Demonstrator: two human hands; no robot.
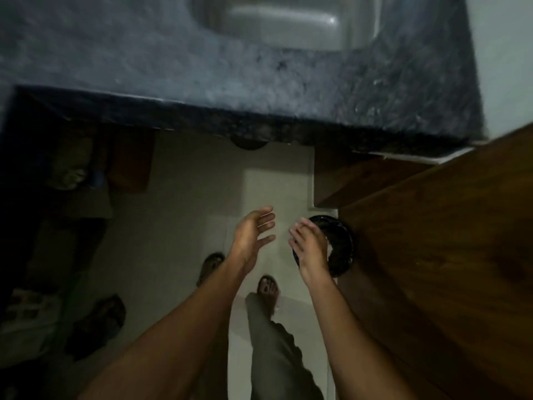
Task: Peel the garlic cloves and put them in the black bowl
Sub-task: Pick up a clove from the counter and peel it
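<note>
Forearms: yours, nearest the lens.
Left hand (pixel 253 235): left of black bowl (pixel 341 249) — fingers spread, empty.
Right hand (pixel 310 249): over the bowl's rim, fingers straight — likely dropping or brushing off; garlic not visible.

Dark speckled stone countertop (pixel 178 67) across the top, with a steel sink (pixel 291 21) set into its far part. Below the countertop, pale tiled floor (pixel 178 203). Right of the floor, brown wooden surface (pixel 450 255). Left of it, dark sandal (pixel 98 327), blurred.
</note>
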